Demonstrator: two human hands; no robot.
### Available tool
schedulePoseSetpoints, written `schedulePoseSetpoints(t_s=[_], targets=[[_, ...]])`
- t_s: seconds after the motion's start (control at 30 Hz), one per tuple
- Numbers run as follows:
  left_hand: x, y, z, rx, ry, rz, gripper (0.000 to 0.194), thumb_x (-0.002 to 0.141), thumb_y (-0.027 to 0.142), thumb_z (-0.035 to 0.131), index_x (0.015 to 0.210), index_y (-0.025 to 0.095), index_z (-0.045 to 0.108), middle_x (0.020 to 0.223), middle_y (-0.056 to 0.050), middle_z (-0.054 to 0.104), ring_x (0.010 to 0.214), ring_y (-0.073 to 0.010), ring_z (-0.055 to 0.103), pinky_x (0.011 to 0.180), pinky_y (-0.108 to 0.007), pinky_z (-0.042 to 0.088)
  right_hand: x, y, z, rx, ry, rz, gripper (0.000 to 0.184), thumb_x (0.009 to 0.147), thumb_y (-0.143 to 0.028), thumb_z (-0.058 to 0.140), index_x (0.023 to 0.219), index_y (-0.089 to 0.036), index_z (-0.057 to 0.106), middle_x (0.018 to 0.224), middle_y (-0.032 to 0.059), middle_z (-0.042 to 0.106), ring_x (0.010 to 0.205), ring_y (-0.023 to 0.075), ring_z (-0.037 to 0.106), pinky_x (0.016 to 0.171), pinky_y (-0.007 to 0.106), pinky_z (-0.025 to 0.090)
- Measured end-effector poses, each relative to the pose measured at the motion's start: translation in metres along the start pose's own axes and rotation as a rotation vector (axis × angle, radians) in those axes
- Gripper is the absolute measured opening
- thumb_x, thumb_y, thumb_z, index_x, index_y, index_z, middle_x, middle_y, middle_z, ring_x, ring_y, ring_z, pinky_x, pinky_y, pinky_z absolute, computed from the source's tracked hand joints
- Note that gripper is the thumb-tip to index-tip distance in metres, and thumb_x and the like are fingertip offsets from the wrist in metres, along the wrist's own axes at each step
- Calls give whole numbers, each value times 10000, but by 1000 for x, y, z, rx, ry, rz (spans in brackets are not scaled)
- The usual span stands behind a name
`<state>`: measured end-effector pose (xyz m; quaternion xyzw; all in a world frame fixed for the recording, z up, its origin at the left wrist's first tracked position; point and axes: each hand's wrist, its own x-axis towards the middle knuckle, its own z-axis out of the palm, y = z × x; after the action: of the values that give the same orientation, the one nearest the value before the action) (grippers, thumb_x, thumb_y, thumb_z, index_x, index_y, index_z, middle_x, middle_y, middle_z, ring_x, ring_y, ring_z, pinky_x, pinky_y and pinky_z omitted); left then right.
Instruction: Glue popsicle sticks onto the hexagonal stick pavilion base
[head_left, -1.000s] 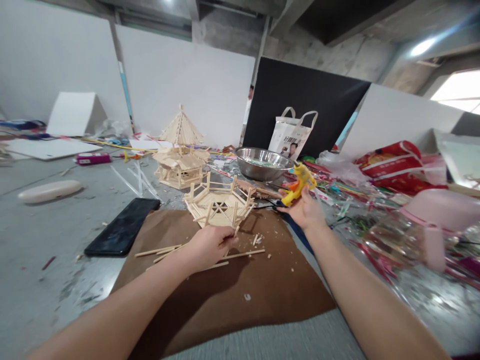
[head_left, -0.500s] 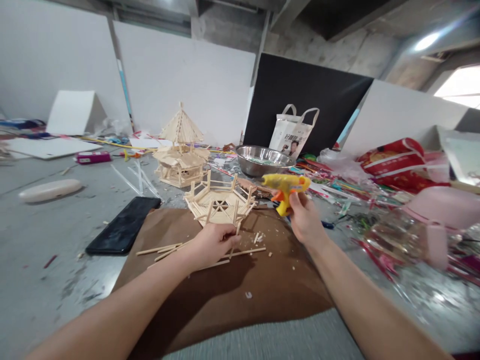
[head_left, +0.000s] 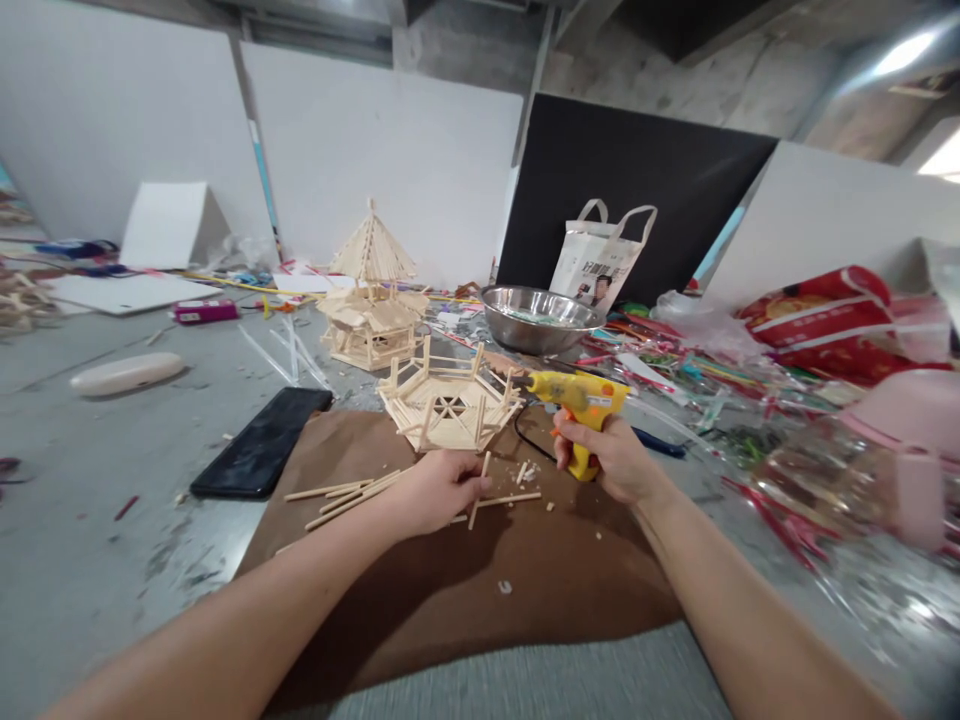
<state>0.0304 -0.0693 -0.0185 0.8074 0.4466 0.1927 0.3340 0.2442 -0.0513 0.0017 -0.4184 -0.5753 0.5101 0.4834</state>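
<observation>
My left hand (head_left: 442, 488) pinches a short wooden stick (head_left: 481, 488), which stands tilted between thumb and fingers just in front of a low model base (head_left: 450, 425) built of sticks. That base has several upright posts and rails around its rim. A yellow hot glue gun (head_left: 581, 400) is gripped in my right hand (head_left: 611, 455), its nozzle pointing left, at the right of the base. Loose wooden sticks (head_left: 352, 496) lie beside and under my left hand on a brown sheet (head_left: 450, 600). Behind the base stands a stick pavilion (head_left: 373, 290) with a pointed roof.
A black phone (head_left: 262, 440) and a white oval case (head_left: 127, 374) lie at left. Behind are a steel bowl (head_left: 541, 320) and a white tote bag (head_left: 596, 255). Scraps, a red bag (head_left: 825, 320) and a clear bottle with a pink lid (head_left: 892, 430) crowd the right.
My right hand has lowered the glue gun slightly and its grip shows more upright. The stick in my left hand has come away from the base's front edge. The view has shifted a little.
</observation>
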Motion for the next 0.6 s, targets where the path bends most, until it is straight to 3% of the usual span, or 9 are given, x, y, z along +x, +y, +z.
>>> schedulePoseSetpoints(t_s=[0.17, 0.37, 0.6], targets=[[0, 0, -1, 38, 75, -34, 265, 775, 294, 372, 600, 149, 508, 493, 30, 438, 499, -87, 399, 482, -196, 296, -2, 0, 5, -3, -28, 20, 219, 584, -262, 668, 779, -189, 603, 827, 12, 631, 376, 55, 469, 384, 216, 391], [-2, 3, -3, -3, 180, -74, 288, 788, 306, 341, 637, 156, 535, 437, 34, 435, 454, -91, 409, 463, -201, 295, -2, 4, 8, 70, -90, 15, 206, 600, -318, 658, 751, -192, 594, 722, -3, 633, 355, 41, 423, 371, 204, 359], [0, -3, -6, 30, 305, -76, 268, 763, 336, 387, 609, 158, 515, 400, 50, 401, 430, -79, 373, 453, -192, 271, -7, 0, 10, 118, -130, 22, 310, 599, -417, 637, 825, -206, 606, 746, 19, 644, 350, 58, 432, 365, 227, 350]])
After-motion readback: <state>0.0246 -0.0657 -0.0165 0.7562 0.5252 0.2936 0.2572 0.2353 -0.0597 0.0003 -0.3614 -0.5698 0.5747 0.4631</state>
